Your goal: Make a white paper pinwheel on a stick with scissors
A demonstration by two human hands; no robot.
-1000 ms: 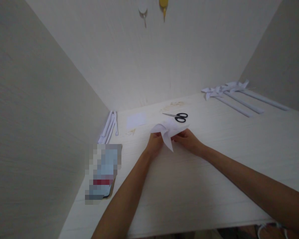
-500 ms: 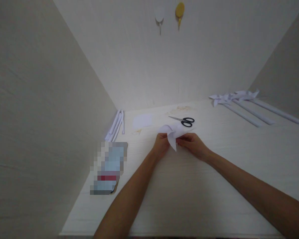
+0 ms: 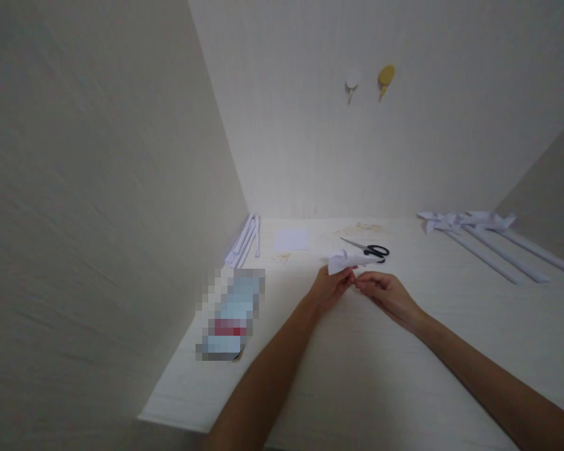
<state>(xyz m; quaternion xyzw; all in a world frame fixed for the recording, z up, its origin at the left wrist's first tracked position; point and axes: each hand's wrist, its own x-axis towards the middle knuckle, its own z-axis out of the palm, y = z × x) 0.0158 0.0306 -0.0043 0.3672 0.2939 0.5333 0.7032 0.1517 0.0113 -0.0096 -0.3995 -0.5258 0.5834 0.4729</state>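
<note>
My left hand point(image 3: 328, 288) is closed on a folded white paper pinwheel point(image 3: 342, 262), holding it by its underside above the table. The pinwheel is tipped, so its blades show nearly edge-on. Close by on the right, my right hand point(image 3: 385, 293) has its thumb and fingers pinched together, almost touching the left fingertips. Whatever is in that pinch is too small to make out. Just behind the pinwheel lie black-handled scissors point(image 3: 375, 250), their blades pointing left and part of a handle covered by the paper.
Rolled paper sticks point(image 3: 244, 242) lie by the left wall, near a blurred phone-like object point(image 3: 232, 316). A square paper sheet point(image 3: 291, 238) and thin pale sticks point(image 3: 282, 257) are at the back. Several pinwheels point(image 3: 470, 220) on sticks rest right. Hooks point(image 3: 386, 76) hang on the wall.
The pinwheel has tilted from showing its curled blades to nearly edge-on. My right hand has come from behind its blades to the left fingertips. The whole view has shifted.
</note>
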